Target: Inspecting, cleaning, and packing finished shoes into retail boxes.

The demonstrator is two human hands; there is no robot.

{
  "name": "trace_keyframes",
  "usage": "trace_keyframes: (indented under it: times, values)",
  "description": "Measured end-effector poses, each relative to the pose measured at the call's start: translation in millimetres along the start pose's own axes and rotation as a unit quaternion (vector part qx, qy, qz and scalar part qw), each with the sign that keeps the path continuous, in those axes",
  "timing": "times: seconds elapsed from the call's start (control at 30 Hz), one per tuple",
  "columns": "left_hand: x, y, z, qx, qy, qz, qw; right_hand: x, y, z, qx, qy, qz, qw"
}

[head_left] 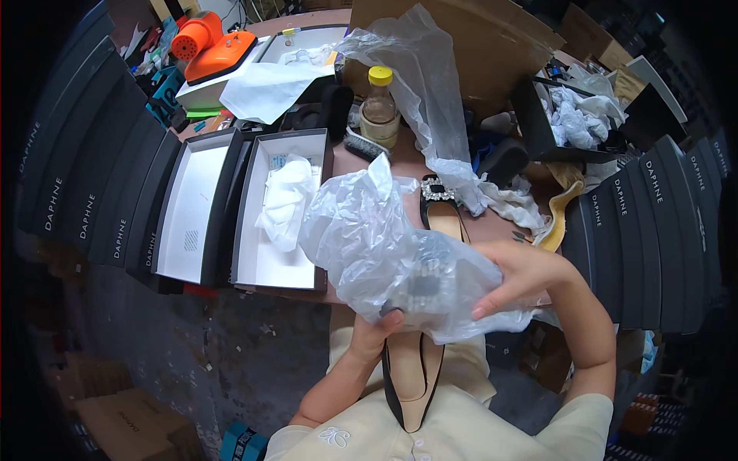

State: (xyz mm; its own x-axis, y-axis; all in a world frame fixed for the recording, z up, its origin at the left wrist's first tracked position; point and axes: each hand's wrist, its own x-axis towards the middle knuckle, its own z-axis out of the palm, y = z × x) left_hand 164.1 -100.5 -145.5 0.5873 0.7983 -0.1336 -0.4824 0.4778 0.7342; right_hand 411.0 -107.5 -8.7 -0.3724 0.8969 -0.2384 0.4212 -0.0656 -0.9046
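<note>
Low in front of my body, a black shoe (415,380) with a tan insole points its heel toward me. Its toe end, with a jewelled buckle, shows blurrily through a translucent plastic bag (453,296). My left hand (377,334) is closed at the shoe's left side, its thumb on top and its other fingers hidden. Crumpled white wrapping (361,230) rises above that hand. At the bag's right side, my right hand (519,276) has thumb and fingers closed on the film. Beyond the bag, a matching shoe (443,219) with a jewelled buckle lies on the table.
Two open shoeboxes (323,207) stand left of the bag, one with white paper (284,203) inside. Dark boxes are stacked at the left (100,169) and right (642,230). A yellow-capped bottle (379,107), a brush (367,144) and a carton (477,54) are farther back.
</note>
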Motion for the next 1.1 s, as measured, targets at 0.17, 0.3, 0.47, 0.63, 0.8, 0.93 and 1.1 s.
trace_keyframes:
  times: [0.17,0.3,0.47,0.63,0.8,0.93,1.1]
  values:
    - [-5.3,-4.2,-1.5,-0.054,0.021,-0.034,0.998,-98.9,17.2,-29.3,0.094,0.088,0.179,0.976]
    - [0.1,-1.2,9.1,-0.146,0.003,-0.069,0.987,-138.0,68.4,21.8,0.391,0.259,0.045,0.882]
    - [6.5,-4.6,28.0,-0.018,0.006,-0.102,0.995,-75.7,55.1,93.5,-0.005,0.342,-0.037,0.939]
    - [13.6,-31.7,-3.8,-0.001,-0.01,-0.078,0.997,-31.5,7.1,116.1,-0.323,0.334,-0.193,0.864]
    - [7.9,-4.1,16.1,-0.111,0.063,-0.017,0.992,-27.5,1.4,120.3,-0.402,0.139,-0.108,0.899]
    - [8.0,-6.5,18.4,0.044,0.038,-0.075,0.996,-27.8,6.4,107.2,-0.469,0.09,-0.073,0.875]
    - [12.7,-10.7,18.2,0.065,0.018,-0.089,0.994,7.3,27.1,105.1,-0.482,0.317,-0.183,0.796]
